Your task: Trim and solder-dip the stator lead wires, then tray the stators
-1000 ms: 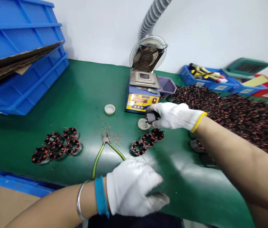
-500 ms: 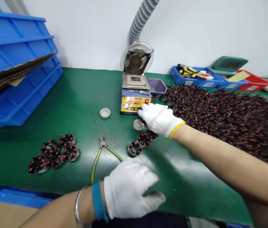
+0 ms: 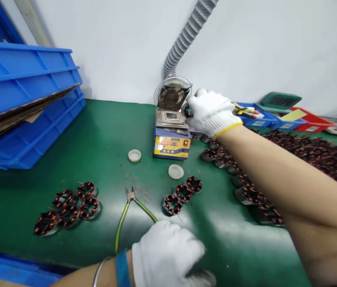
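My right hand, in a white glove, grips a round copper-wound coil ring just right of the solder pot machine, level with its top. My left hand, also gloved, hovers at the near edge with thumb and fingers apart, holding nothing. Close by it lie the green-handled cutters, their jaws open. Three coil rings sit in a slanted row between the hands, and several more are grouped on the left. Two small white dishes stand before the machine.
A large mass of coil rings covers the right side. Behind it are blue bins, a red bin and a green device. Stacked blue crates stand at left. A grey hose rises behind the machine.
My right hand has risen from near the front dish to beside the machine's top, with the coil ring in it. The view has shifted; my left hand appears slightly lower.
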Demonstrator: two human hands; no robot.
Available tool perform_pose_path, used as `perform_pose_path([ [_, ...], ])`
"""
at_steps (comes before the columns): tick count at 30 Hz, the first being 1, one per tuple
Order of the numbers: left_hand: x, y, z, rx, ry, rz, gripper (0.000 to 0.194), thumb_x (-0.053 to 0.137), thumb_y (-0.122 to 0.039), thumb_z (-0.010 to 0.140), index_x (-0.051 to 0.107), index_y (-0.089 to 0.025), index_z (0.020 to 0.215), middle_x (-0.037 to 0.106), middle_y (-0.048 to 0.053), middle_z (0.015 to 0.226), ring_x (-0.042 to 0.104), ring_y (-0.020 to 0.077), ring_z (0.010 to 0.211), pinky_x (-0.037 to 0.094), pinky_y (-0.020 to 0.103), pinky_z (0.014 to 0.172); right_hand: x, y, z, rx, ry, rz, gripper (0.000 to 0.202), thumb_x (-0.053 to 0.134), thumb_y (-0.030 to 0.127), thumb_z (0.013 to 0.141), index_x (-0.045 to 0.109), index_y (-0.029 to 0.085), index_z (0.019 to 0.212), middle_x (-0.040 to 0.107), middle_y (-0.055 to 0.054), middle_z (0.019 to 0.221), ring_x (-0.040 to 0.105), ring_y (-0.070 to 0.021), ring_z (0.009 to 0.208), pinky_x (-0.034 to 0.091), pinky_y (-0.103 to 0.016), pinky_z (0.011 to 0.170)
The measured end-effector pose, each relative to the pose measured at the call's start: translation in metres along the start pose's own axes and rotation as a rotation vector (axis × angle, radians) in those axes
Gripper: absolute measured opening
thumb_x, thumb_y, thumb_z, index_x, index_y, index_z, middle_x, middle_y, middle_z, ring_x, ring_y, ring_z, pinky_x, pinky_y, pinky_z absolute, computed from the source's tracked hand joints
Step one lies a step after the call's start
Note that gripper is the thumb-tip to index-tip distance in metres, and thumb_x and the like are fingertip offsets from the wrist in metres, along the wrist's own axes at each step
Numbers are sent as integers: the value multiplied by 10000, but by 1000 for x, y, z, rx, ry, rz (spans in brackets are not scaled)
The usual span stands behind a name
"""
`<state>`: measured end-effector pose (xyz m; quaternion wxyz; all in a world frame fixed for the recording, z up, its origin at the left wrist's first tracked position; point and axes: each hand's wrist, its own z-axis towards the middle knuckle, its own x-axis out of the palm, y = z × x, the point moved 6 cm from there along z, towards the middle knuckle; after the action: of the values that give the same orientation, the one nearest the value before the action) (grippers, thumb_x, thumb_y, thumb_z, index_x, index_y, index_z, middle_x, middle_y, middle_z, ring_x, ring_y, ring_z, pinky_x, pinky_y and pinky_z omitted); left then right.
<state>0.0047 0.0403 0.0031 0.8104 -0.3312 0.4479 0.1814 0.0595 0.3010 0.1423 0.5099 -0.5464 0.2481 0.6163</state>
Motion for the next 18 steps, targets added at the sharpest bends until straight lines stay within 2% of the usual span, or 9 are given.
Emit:
perform_pose_path([
  [1,0,2,1,0,-2,12,351,693,-525,846,603,-187,823,648,19,702,593,173,628,385,310,566,0,-2,14,9,-16,18,508,468,377,952,603,-5,1260,575,-258,1260,574,-439,1192,469,-514,864],
  [3,1,6,3,3,11,37,344,680,-521,850,606,-188,811,633,18,680,605,186,634,394,324,551,6,-2,34,9,-15,39,511,557,354,913,611,-10,1267,585,-287,1275,578,-440,1209,478,-523,884],
  [6,9,10,4,22,46,49,367,669,-568,853,622,-205,825,649,21,692,617,206,642,402,351,517,20,4,44,-28,8,50,473,605,315,887,647,-1,1237,615,-272,1278,611,-401,1197,496,-482,898],
  [8,13,9,4,56,50,33,391,667,-608,847,631,-220,810,663,37,706,603,210,632,394,366,496,26,5,43,-55,-1,81,498,512,352,926,654,-25,1218,619,-256,1279,601,-390,1210,478,-452,899],
  [11,17,7,3,83,74,57,390,639,-606,883,634,-222,814,672,39,731,579,197,617,397,365,513,24,-3,42,-76,-39,138,679,343,469,938,632,-64,1245,603,-264,1282,570,-409,1227,460,-455,873],
  [14,17,5,2,74,134,101,356,669,-558,896,632,-204,897,696,17,808,604,176,654,399,334,556,21,-16,54,11,-8,197,848,198,551,929,622,-130,1205,634,-252,1192,583,-422,1196,465,-448,831],
  [16,16,5,2,66,176,108,377,713,-566,863,637,-201,917,712,7,839,619,171,662,386,325,551,25,-25,66,174,37,288,812,345,592,917,645,-130,1137,654,-265,1149,604,-419,1190,478,-431,866],
  [18,14,6,2,61,203,103,383,720,-571,852,651,-202,924,722,0,848,633,172,667,388,323,552,32,-26,75,302,70,368,699,578,578,839,673,-58,1111,659,-284,1181,619,-405,1196,492,-435,931],
])
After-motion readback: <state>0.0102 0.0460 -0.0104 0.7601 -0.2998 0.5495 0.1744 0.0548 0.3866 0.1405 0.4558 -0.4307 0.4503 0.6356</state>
